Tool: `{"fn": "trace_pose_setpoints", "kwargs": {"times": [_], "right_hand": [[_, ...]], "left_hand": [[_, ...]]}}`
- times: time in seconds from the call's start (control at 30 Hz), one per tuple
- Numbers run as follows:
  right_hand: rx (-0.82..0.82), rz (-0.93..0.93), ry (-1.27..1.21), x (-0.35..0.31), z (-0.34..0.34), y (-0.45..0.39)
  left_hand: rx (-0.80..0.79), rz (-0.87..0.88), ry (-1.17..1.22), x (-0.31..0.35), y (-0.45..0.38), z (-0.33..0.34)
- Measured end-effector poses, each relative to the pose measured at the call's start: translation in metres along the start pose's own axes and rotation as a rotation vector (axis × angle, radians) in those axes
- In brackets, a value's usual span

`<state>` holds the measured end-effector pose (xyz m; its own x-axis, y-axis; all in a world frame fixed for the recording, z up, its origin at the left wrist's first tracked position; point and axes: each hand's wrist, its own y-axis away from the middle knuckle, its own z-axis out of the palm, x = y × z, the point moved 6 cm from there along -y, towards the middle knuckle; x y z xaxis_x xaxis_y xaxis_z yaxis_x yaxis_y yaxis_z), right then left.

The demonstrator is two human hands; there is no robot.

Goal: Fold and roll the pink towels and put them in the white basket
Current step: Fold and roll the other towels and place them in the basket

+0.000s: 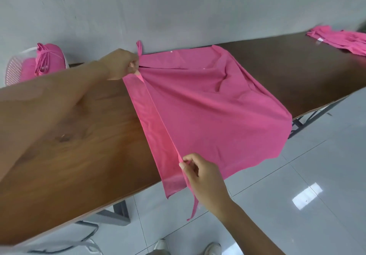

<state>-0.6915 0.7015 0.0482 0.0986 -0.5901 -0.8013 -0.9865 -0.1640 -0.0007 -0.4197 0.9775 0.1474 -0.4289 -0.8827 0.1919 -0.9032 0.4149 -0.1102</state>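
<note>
Head view. Thin, matte pink towel lies creased across the glossy wood-grain table, near edge overhanging the table front; a narrow folded band runs along its left side. Left hand pinches the band's far end, w/ a loop tab just beyond; right hand pinches the near end. White perforated basket, far left of towel, holds rolled pink towels. Loose pile of pink towels far right. Glossy tiled floor below.

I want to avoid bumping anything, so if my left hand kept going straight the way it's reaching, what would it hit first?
Probably the wall. The left hand pinches the pink towel at the table's far edge, and nothing shows between it and the wall, though depth is unclear.
</note>
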Motion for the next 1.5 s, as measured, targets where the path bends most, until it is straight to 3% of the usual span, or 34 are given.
{"fn": "trace_pose_setpoints", "kwargs": {"times": [0.23, 0.47, 0.83, 1.0, 1.5], "right_hand": [[-0.181, 0.163, -0.084, 0.02, 0.031, 0.011], [-0.172, 0.193, -0.171, 0.036, 0.014, 0.013], [-0.196, 0.134, -0.231, 0.065, -0.04, -0.001], [-0.207, 0.093, -0.269, 0.08, -0.07, -0.009], [-0.294, -0.065, -0.245, 0.097, -0.146, -0.063]], "left_hand": [[-0.091, -0.146, 0.012, -0.026, 0.046, 0.046], [-0.028, -0.264, 0.162, -0.007, 0.089, 0.084], [0.225, -0.483, 0.307, 0.037, 0.134, 0.115], [0.269, -0.597, 0.316, 0.057, 0.145, 0.12], [0.338, -0.643, 0.313, 0.146, 0.142, 0.093]]}}
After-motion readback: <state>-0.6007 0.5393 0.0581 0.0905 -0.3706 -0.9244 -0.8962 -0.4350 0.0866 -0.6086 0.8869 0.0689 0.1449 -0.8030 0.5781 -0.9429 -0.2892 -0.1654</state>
